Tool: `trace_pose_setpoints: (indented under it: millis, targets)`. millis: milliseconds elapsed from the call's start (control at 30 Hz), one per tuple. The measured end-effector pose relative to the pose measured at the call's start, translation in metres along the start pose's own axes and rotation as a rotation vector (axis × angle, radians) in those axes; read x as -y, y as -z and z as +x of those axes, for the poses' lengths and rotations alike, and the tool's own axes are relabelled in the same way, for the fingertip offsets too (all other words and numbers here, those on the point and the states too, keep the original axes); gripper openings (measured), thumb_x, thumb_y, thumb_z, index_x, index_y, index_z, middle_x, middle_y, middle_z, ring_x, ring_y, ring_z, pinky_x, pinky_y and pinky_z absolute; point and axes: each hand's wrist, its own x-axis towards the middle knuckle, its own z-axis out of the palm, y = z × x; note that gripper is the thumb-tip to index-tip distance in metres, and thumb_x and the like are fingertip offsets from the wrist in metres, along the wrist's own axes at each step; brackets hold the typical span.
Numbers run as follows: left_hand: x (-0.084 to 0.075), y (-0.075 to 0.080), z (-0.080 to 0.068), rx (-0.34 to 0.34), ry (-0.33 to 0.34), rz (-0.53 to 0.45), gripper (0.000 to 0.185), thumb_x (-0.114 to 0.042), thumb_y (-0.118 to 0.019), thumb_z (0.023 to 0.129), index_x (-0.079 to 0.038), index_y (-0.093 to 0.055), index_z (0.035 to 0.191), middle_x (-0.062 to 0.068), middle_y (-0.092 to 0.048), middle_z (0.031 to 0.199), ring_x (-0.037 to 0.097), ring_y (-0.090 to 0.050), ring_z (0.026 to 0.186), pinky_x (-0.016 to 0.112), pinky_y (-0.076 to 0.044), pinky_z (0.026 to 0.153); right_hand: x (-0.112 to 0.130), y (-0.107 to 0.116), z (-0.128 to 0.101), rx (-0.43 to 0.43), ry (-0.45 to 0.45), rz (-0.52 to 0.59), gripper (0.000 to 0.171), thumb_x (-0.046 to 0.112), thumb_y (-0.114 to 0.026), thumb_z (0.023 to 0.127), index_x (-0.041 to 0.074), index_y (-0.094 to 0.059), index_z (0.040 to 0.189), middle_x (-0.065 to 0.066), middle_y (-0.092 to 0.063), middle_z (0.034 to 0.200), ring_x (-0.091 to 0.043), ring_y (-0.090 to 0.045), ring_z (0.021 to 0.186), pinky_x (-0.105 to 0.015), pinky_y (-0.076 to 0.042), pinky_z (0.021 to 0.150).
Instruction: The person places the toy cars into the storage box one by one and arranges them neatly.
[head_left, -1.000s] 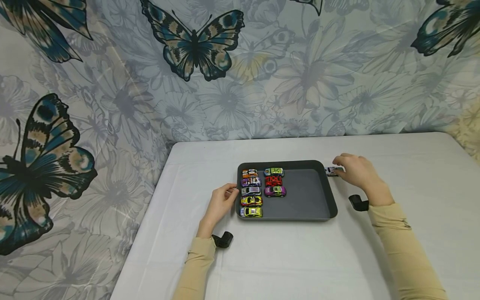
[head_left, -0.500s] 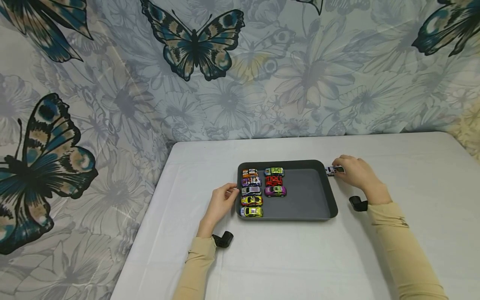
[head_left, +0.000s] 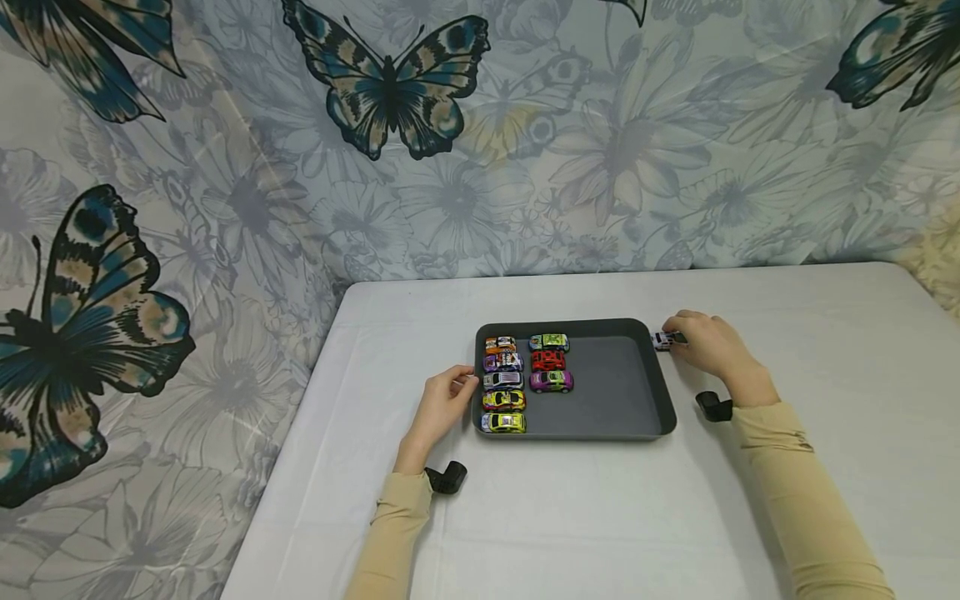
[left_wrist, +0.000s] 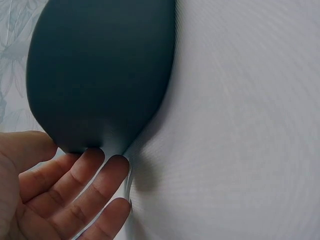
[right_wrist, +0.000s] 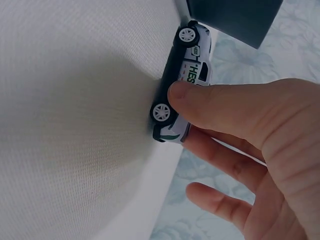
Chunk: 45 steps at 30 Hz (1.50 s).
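A dark grey tray (head_left: 645, 379) with rounded corners and a raised rim is set on the white table (head_left: 570, 517). Eight toy cars are held in it, all crosswise and packed toward its left side. A column of five is lined along the left wall: an orange car (head_left: 499, 344) at the far end, then a purple car (head_left: 502, 362), a silver striped car (head_left: 502, 381), a yellow car (head_left: 503, 401) and a yellow-green car (head_left: 502, 422) nearest the person. A second column of three is placed just beside it: a green car (head_left: 548, 342), a red car (head_left: 547, 361) and a magenta car (head_left: 551, 381). The right half of the tray floor is bare.

A white toy car (right_wrist: 182, 82) is found outside the tray, on the table just beside the tray's far right corner. It is pinched by the right hand (head_left: 708, 343), with the thumb (right_wrist: 210, 102) laid on one side and the fingers curled round the other. In the right wrist view its body is seen to be white with green markings and green lettering on the side, a dark underside and white-hubbed wheels; all wheels appear to be on the cloth.

The left hand (head_left: 444, 404) is rested on the table at the tray's left wall, its fingers (left_wrist: 107, 175) relaxed and nearly straight, their tips touching the tray's outer side. Nothing is gripped by it.
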Motion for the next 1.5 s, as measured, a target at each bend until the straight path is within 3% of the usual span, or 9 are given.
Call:
trace_pose_setpoints:
  millis: [667,1233,1500]
  targets:
    - [-0.002,0.0,-0.001,0.015,0.02,0.006,0.024,-0.014,-0.058,0.092,0.002,-0.064,0.108,0.009,-0.065,0.087,0.012,-0.059,0.069,0.023,-0.049,0.06,0.0,0.003,-0.005,-0.02,-0.017,-0.022,0.02,-0.003,-0.071,0.071,-0.002,-0.065,0.089,-0.016,-0.061,0.086,-0.037,-0.059,0.081,-0.057,-0.041,0.068]
    - [-0.001,0.0,-0.001,0.008,0.022,0.001,0.023,-0.014,-0.058,0.092,0.002,-0.064,0.108,0.009,-0.064,0.086,0.013,-0.059,0.069,0.024,-0.049,0.059,0.012,0.029,-0.01,-0.108,0.0,-0.063,0.021,-0.003,-0.074,0.07,-0.003,-0.064,0.089,-0.015,-0.061,0.082,-0.035,-0.059,0.076,-0.057,-0.039,0.065]
    - [-0.001,0.0,-0.001,0.012,0.029,0.005,0.024,-0.015,-0.058,0.092,0.002,-0.064,0.109,0.008,-0.064,0.087,0.012,-0.059,0.069,0.024,-0.049,0.061,0.03,0.043,-0.008,-0.14,0.026,-0.102,0.022,0.0,-0.076,0.07,-0.001,-0.065,0.089,-0.014,-0.061,0.082,-0.032,-0.057,0.073,-0.049,-0.038,0.062]
